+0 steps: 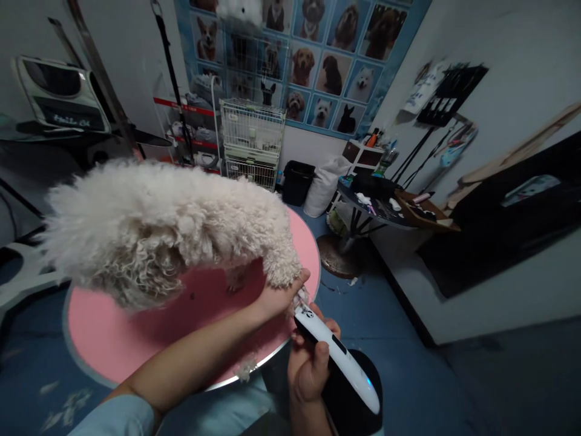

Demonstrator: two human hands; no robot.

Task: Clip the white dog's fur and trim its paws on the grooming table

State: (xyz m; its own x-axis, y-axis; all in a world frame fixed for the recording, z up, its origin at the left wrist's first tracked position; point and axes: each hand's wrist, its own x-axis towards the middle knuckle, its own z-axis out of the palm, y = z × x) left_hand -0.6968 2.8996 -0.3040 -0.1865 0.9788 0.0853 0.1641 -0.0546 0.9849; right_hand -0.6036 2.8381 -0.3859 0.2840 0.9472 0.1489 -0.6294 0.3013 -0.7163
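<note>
A dog with curly cream-white fur stands on a round pink grooming table. My left hand is closed around the dog's lower leg near the table's right edge. In my right hand is a white and black hair clipper with a blue light on its body. The clipper's head touches or lies very close to the paw, which my left hand partly hides. A tuft of cut fur hangs at the table's front rim.
A black bin and a white sack stand behind the table. To the right, a small dark table carries tools and a wooden tray. Wire cages stand at the back. A metal pole rises at the left.
</note>
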